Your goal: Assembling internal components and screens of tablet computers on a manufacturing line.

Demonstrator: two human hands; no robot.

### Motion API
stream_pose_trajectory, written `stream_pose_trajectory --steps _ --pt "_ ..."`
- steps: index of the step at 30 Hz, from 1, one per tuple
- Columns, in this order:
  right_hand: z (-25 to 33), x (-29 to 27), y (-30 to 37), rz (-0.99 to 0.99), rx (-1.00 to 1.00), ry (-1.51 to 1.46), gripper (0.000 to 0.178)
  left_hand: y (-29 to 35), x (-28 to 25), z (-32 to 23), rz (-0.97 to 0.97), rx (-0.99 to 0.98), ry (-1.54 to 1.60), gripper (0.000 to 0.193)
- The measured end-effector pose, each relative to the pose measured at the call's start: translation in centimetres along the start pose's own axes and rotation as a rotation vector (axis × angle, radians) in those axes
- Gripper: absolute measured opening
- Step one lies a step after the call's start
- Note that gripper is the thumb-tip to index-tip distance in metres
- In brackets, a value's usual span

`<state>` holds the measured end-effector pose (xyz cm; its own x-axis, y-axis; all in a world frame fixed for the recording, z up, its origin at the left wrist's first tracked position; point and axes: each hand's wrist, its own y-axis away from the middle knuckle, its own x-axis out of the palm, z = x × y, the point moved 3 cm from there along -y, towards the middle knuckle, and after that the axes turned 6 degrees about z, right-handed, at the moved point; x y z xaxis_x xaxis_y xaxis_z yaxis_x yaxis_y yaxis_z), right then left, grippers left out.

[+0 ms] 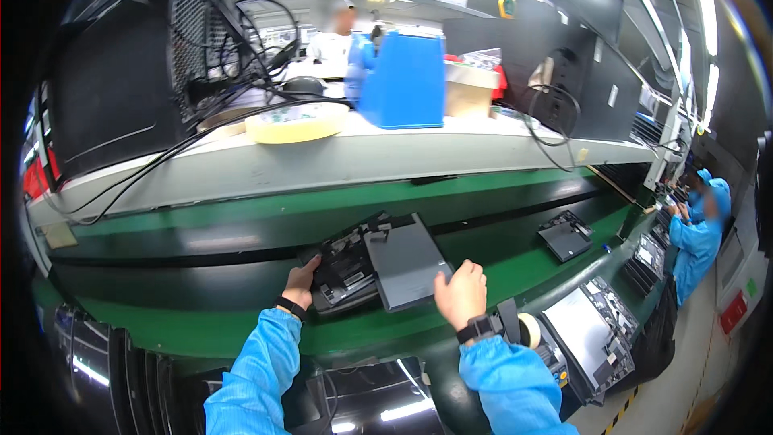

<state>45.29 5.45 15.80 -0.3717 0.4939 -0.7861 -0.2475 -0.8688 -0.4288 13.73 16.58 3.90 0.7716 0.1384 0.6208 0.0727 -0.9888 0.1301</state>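
A long green workbench (185,330) runs from side to side, with a pale shelf (403,153) above its far edge. Bright strip lights (712,93) shine overhead, past the far right corner. Beyond the right edge lies grey floor (694,346), marked with black-and-yellow striped tape (622,411).

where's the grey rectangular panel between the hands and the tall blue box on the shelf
Grey rectangular panel (409,264): head view, middle of upper face
Tall blue box (409,80): head view, middle of front wall
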Motion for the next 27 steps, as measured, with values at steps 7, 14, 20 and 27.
stream_pose_trajectory --steps 7,14,20,27 --pt "1.2 -0.3 -1.3 0.707 0.241 -0.816 0.043 5.6 2.3 -6.9 -0.005 0.053 0.021 0.021" --pt "5.9 -3.6 5.6 0.539 0.141 -1.305 0.035 15.4 7.0 -8.8 -0.087 0.477 -0.097 0.043" --pt "7.2 -5.9 11.6 0.363 0.166 -1.312 0.033 24.6 8.5 -7.0 -0.056 0.484 0.062 0.038" --pt "4.3 -9.5 16.5 0.568 0.288 -1.678 0.025 32.7 9.3 -4.3 -0.093 0.379 0.041 0.04"
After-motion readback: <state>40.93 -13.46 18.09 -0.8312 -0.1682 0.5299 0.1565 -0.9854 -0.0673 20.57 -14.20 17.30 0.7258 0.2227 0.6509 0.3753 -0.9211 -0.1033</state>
